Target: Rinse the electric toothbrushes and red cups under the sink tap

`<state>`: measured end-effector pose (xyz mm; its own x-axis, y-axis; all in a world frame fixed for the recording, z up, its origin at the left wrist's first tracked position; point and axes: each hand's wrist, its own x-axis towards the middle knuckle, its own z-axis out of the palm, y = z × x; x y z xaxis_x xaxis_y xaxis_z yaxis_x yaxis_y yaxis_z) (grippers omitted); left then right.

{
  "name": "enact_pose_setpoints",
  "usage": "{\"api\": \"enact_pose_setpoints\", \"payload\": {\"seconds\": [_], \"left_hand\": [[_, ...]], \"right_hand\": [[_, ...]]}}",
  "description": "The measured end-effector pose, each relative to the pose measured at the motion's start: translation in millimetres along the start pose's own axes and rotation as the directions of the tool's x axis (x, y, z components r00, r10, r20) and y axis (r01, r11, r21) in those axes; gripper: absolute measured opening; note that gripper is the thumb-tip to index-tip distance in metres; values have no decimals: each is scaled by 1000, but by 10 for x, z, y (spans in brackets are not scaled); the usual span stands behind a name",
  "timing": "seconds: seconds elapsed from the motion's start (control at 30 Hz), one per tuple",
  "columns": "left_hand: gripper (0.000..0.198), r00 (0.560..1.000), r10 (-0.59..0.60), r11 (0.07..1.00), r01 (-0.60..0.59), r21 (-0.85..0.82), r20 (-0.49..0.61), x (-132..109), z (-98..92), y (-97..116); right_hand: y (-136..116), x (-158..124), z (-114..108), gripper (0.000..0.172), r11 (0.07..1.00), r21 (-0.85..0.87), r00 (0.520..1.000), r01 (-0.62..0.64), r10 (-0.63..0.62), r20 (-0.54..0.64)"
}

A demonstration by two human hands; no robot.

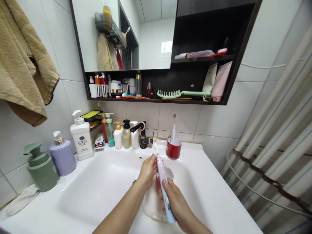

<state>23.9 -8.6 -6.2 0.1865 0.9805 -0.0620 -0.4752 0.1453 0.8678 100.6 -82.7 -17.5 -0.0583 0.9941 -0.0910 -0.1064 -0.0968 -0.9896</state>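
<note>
The electric toothbrush [161, 169], gripped by the right hand [175, 195], points lengthwise forward past the curled left hand [147, 169], whose hold is unclear.

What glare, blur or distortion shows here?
Head view, glare: bright patch in the mirror. Head view, blur: held toothbrush looks slightly smeared at its lower end, right hand a bit soft. Head view, distortion: wide-angle stretch, green bottle leaning outward.

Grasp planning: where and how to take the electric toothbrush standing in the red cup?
Likely the electric toothbrush's pale handle, just above the red cup, from the right: it stands exposed and nearly upright, with the black faucet on the left.
</note>
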Motion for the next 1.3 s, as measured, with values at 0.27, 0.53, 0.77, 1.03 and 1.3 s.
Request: {"api": "enact_pose_setpoints", "payload": {"seconds": [0.27, 0.53, 0.77, 1.03, 1.3], "left_hand": [[20, 913, 309, 386, -378, 842, 268, -89, -174, -253], [20, 907, 61, -16, -416, 909, 417, -104, -145, -410], [15, 810, 70, 19, -584, 811, 582, -131, 19, -379], [6, 579, 107, -31, -811, 585, 808, 144, 739, -365], [8, 564, 111, -97, -813, 574, 818, 742, 1166, -511]], "right_hand": [[-178, 667, -289, 30, 909, -284, 890, 306, -379, -253], [183, 774, -420, 26, 812, -542, 869, 216, -413, -272], [114, 616, -679, 30, 753, -638, 897, 161, -382, -225], [-384, 436, -1308, 29, 676, -735, 834, 55, -436, -338], [-567, 865, -1745, 23, 616, -778, 800, -127, -400, -447]]}}
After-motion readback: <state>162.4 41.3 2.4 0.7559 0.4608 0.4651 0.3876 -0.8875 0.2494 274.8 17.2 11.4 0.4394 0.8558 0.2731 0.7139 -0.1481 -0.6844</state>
